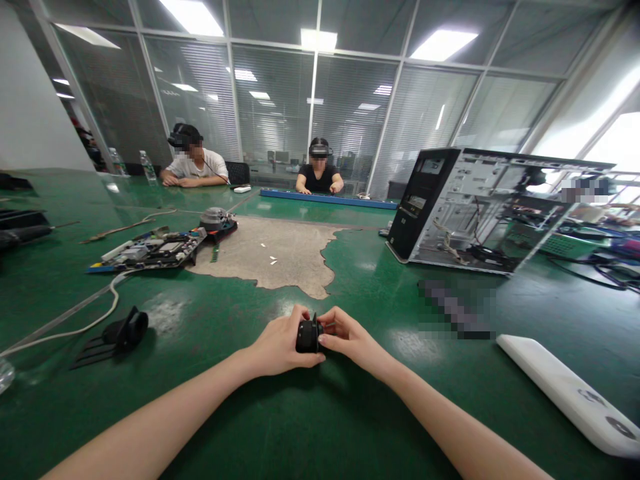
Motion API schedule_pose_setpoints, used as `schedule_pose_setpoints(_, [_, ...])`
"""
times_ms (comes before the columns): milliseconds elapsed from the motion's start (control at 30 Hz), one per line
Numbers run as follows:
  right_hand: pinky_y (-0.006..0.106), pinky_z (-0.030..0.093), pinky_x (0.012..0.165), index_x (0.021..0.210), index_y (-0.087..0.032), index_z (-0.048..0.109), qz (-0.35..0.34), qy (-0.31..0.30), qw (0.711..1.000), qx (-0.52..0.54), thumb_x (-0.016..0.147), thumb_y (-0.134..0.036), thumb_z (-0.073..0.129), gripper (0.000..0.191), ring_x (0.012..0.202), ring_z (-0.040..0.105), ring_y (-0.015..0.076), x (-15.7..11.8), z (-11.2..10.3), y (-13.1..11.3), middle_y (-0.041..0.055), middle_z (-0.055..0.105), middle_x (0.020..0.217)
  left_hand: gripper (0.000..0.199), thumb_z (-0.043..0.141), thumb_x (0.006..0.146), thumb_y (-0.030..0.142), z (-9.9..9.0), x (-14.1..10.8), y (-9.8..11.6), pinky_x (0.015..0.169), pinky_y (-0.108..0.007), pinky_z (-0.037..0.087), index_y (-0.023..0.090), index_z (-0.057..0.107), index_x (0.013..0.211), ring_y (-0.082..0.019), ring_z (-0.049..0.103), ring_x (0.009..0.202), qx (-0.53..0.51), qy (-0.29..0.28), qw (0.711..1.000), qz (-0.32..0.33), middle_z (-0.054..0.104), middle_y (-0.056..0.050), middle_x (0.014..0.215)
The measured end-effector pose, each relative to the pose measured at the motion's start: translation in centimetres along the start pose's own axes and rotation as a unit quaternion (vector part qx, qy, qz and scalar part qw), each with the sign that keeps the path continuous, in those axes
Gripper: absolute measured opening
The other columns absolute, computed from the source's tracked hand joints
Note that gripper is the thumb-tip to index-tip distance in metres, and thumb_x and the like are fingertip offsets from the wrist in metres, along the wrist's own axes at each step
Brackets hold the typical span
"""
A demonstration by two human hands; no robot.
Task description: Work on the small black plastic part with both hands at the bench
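Note:
Between my hands, just over the green tabletop, is a small black device (pixel 306 337) with a boxy body and a thin upright plate on its right side. My left hand (pixel 283 340) is wrapped round the body, thumb below and fingers on top. The fingertips of my right hand (pixel 350 337) pinch the plate side. My palms and fingers hide part of the device, and its exact kind is unclear. Farther left lies another black piece (pixel 123 333) with a round end and slatted prongs, apart from both hands.
An open computer case (pixel 425 207) stands at the right. A white phone-like slab (pixel 565 393) lies at the near right. Circuit boards (pixel 155 250) and a fan cooler (pixel 219 220) sit left of a bare worn patch (pixel 280 253). A pale cable (pixel 107 307) crosses the left. Two people sit opposite.

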State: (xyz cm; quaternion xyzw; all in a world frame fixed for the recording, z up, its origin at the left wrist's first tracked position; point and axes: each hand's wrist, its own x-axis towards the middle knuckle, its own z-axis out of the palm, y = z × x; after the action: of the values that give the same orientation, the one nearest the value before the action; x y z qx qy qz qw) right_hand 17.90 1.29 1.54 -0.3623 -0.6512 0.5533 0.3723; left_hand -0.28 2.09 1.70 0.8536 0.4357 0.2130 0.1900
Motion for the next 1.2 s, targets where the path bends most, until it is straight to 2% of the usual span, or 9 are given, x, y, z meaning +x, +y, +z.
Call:
schedule_pose_setpoints(100, [0.029,0.043,0.076,0.090,-0.020,0.047,-0.017,-0.007,1.000,0.020,0.068,-0.027,0.065,0.029,0.088,0.054,0.0149,-0.2,0.0,-0.2,0.0006,0.055,0.093,0.052,0.056,0.064,0.053,-0.1,0.0,0.0,0.061,-0.028,0.039,0.021,0.033,0.099,-0.021,0.056,0.071,-0.013,-0.005,1.000,-0.010,0.054,-0.001,0.080])
schedule_pose_setpoints(233, [0.029,0.043,0.072,0.084,-0.020,0.049,-0.013,0.020,1.000,0.018,0.071,-0.034,0.060,0.023,0.079,0.055,0.0133,0.0,0.2,0.1,-0.0008,0.055,0.083,0.053,0.056,0.064,0.054,0.0,0.0,0.1,0.061,-0.028,0.039,0.021,0.034,0.098,-0.021,0.056,0.071,-0.010,0.000,1.000,-0.003,0.053,-0.001,0.080])
schedule_pose_setpoints(333, [0.029,0.043,0.073,0.086,-0.020,0.049,-0.012,0.034,0.999,0.013,0.072,-0.035,0.059,0.024,0.079,0.055,0.0129,0.2,0.2,0.6,-0.0002,0.055,0.084,0.053,0.057,0.064,0.053,0.0,0.0,0.1,0.062,-0.028,0.039,0.021,0.034,0.099,-0.021,0.056,0.072,-0.007,0.001,1.000,0.000,0.054,-0.001,0.081])
schedule_pose_setpoints(467, [0.030,0.044,0.074,0.092,-0.019,0.049,0.011,0.017,1.000,-0.002,0.074,-0.034,0.057,0.025,0.082,0.054,0.0132,0.2,0.1,0.7,0.0014,0.054,0.088,0.054,0.058,0.063,0.052,0.0,0.1,0.1,0.063,-0.028,0.039,0.021,0.033,0.099,-0.021,0.056,0.073,-0.003,0.001,1.000,0.003,0.054,-0.002,0.081])
schedule_pose_setpoints(633, [0.029,0.042,0.075,0.090,-0.020,0.046,-0.010,-0.008,1.000,0.013,0.067,-0.027,0.065,0.031,0.088,0.054,0.0147,-0.3,0.0,0.0,0.0006,0.054,0.092,0.053,0.057,0.064,0.052,0.0,0.0,-0.1,0.060,-0.027,0.039,0.021,0.033,0.099,-0.020,0.055,0.071,-0.009,-0.002,1.000,0.000,0.053,-0.001,0.080])
schedule_pose_setpoints(900, [0.029,0.043,0.074,0.087,-0.020,0.048,-0.002,0.032,0.999,0.011,0.072,-0.033,0.059,0.023,0.079,0.054,0.0126,0.2,0.3,0.4,-0.0002,0.055,0.084,0.053,0.058,0.064,0.052,0.0,0.0,0.0,0.063,-0.029,0.040,0.021,0.033,0.098,-0.021,0.056,0.073,-0.011,0.000,1.000,-0.002,0.054,-0.001,0.082])
schedule_pose_setpoints(1000, [0.029,0.043,0.075,0.092,-0.020,0.049,0.007,0.023,1.000,-0.005,0.073,-0.033,0.058,0.026,0.082,0.054,0.0133,0.2,0.1,0.4,0.0006,0.055,0.086,0.054,0.059,0.062,0.050,0.0,0.0,0.1,0.065,-0.029,0.040,0.021,0.034,0.099,-0.021,0.056,0.074,-0.013,0.003,1.000,-0.006,0.054,-0.002,0.084])
schedule_pose_setpoints(1200, [0.028,0.044,0.074,0.091,-0.020,0.047,-0.011,-0.006,1.000,0.006,0.067,-0.025,0.065,0.030,0.090,0.054,0.0155,-0.3,0.1,-0.3,0.0012,0.054,0.094,0.053,0.058,0.064,0.051,-0.1,0.0,0.1,0.061,-0.028,0.039,0.021,0.033,0.099,-0.021,0.056,0.072,-0.017,-0.006,1.000,-0.009,0.054,-0.001,0.081])
